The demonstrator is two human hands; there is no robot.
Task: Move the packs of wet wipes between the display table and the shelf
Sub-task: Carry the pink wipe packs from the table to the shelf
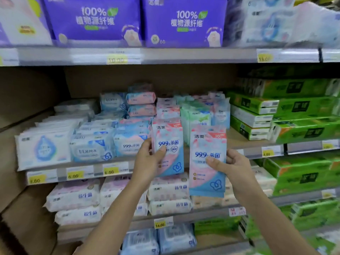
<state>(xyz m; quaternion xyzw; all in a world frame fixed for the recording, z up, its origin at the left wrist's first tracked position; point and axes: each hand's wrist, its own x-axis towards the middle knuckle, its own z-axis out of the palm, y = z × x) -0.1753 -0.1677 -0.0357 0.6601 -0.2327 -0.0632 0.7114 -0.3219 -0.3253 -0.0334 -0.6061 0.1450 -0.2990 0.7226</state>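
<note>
Shop shelf (184,56) — rows of wipe packs (128,144)

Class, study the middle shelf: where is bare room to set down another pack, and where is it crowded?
Bare shelf board shows between the upright mint packs and the green tissue boxes. From the white packs across to the pink packs, the row is crowded edge to edge.

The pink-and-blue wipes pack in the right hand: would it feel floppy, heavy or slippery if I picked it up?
Probably light: the right hand holds the pink-and-blue wipes pack upright by one edge, thumb on its face. Likely bendy but not limp: thin and flat, it stands straight above and below the grip. Its smooth film wrapper may be slightly slippery.
</note>
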